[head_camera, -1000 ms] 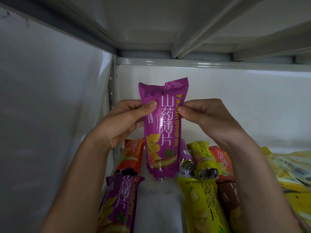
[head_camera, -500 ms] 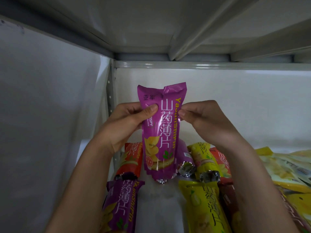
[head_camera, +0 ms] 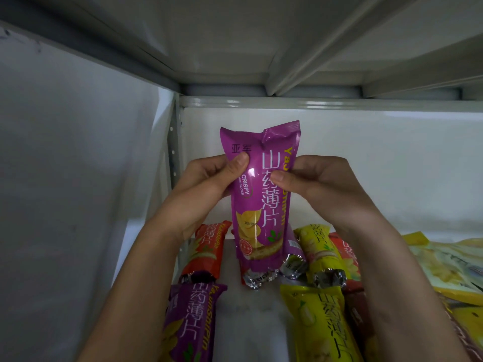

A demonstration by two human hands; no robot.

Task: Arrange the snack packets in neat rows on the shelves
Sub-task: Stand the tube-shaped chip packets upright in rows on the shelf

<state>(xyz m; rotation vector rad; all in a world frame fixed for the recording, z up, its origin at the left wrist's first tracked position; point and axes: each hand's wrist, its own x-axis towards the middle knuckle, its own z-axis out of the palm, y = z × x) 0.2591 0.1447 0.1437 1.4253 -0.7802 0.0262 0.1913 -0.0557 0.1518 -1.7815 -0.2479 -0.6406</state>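
A purple snack packet [head_camera: 257,202] is held upright above the white shelf [head_camera: 251,317], in front of the shelf's white back wall [head_camera: 379,163]. It is gripped on both sides near its upper half. The left hand [head_camera: 206,184] is clamped on the packet's left edge, with the thumb pressed on the front face just under the top seal. The right hand [head_camera: 321,181] is clamped on the right edge, its thumb laid across the printed white characters. The packet's silver crimped bottom end hangs just over the shelf; whether it touches the surface cannot be told.

Other packets are seen lying on the shelf below. An orange packet [head_camera: 209,246] lies at the left, behind the left wrist, close to the perforated metal upright [head_camera: 173,158]. In front of it a second purple packet [head_camera: 190,322] lies lengthwise, its far end touching the orange one's near end. To the right of the held packet a yellow packet [head_camera: 318,249] lies lengthwise, and a larger yellow packet [head_camera: 324,327] lies nearer the camera. A red packet [head_camera: 345,252] is partly covered by the right forearm. Further right, flat yellow bags [head_camera: 449,267] are spread loosely. A bare strip of shelf is left between the left and right groups. The underside of the upper shelf [head_camera: 235,48] is seen overhead.
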